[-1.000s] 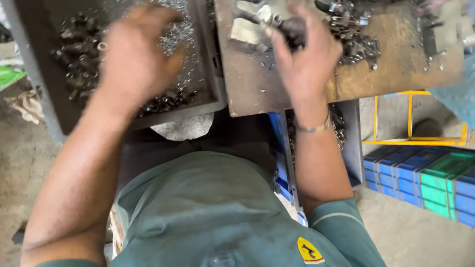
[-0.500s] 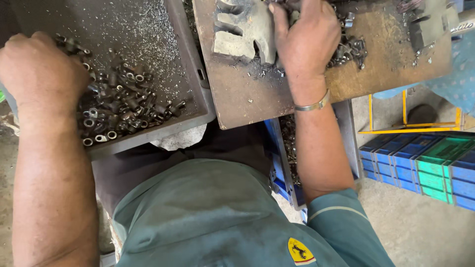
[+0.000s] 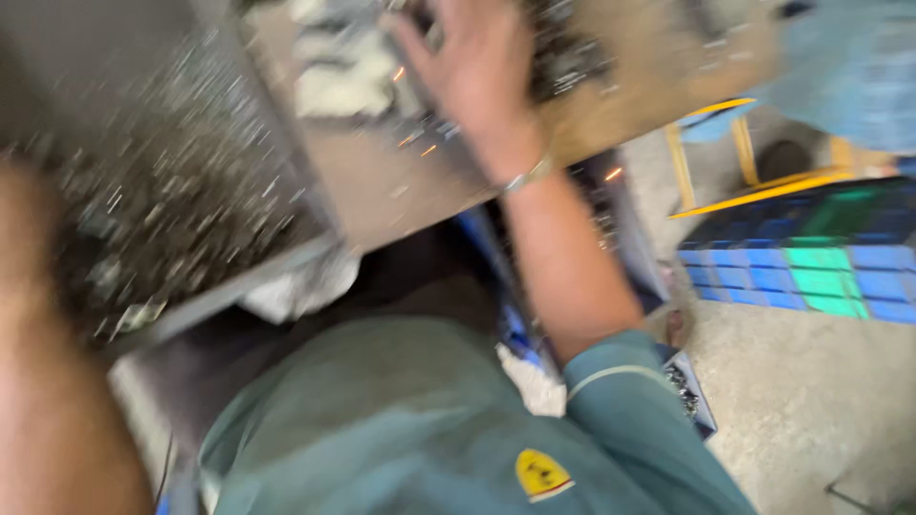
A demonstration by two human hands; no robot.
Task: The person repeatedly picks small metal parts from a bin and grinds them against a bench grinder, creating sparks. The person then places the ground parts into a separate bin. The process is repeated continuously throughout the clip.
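On the rusty board [image 3: 382,191] my right hand [image 3: 482,72] spreads loosely over small metal parts [image 3: 563,57]; plenty remain in the grey tray [image 3: 143,229]. My left fingers are out of sight.

The right hand [image 3: 482,72] lies at the upper middle of the frame, back toward the camera, fingers reaching up and spread somewhat; motion blur leaves it unclear whether they close on anything. A thin metal band circles its wrist. The right forearm runs down and to the right to a teal short sleeve at the lower middle. The left forearm fills the lower left edge, close and heavily blurred; the left hand itself cannot be made out.
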